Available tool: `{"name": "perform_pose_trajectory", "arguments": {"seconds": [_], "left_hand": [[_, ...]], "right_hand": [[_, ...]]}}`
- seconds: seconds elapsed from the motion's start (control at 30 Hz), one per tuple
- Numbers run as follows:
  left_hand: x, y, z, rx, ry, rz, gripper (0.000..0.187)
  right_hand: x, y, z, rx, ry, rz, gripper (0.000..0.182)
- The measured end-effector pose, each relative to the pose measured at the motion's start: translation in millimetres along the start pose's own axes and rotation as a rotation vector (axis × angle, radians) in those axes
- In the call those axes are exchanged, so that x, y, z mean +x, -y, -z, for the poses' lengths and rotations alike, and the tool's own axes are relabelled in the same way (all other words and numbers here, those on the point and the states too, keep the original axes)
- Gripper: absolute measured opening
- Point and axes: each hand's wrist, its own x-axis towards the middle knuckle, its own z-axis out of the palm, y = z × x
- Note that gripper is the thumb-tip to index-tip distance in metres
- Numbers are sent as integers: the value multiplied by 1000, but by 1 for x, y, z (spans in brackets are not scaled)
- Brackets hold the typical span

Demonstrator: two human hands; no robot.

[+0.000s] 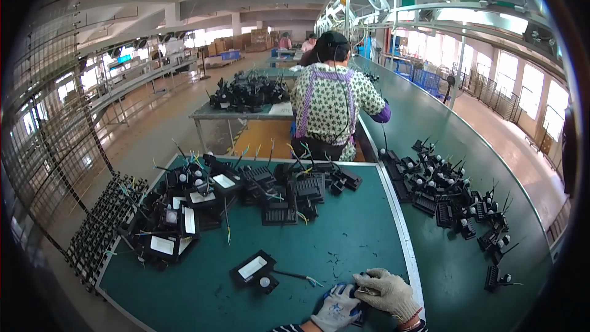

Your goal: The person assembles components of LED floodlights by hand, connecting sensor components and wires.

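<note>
My left hand [337, 308], in a white glove with blue patches, is closed at the table's front edge. Touching it, my right hand [387, 296] wears a beige knit glove, its fingers bent inward. Between and beneath them is a small black thing, mostly covered, so its kind does not show. To their left lies a black floodlight [253, 268] with a pale panel, a round white sensor and a cable with bare coloured wires. A heap of similar black floodlights [295, 190] spreads along the far side of the green table [332, 240].
On the right, a long green conveyor [455, 276] carries more black floodlights [437, 178]. A co-worker [329, 98] sits ahead, facing away, beside another table piled with black parts [249, 91]. A rack of small black parts [107, 227] stands left. Dark scraps dot my table.
</note>
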Motion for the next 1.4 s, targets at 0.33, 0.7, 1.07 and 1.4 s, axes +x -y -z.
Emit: {"name": "perform_pose_trajectory", "arguments": {"seconds": [0.33, 0.7, 1.07, 1.4], "left_hand": [[-10, -13, 39, 7, -88, 20, 50], [-18, -27, 60, 45, -187, -60, 49], [-5, -27, 44, -177, -36, 89, 40], [7, -35, 35, -788, -88, 23, 55]], "right_hand": [[-25, -49, -53, 1804, -675, -421, 34], [-28, -26, -57, 906, -534, -119, 35], [-39, 4, -36, 265, -421, 49, 35], [-52, 17, -10, 480, -546, 58, 39]]}}
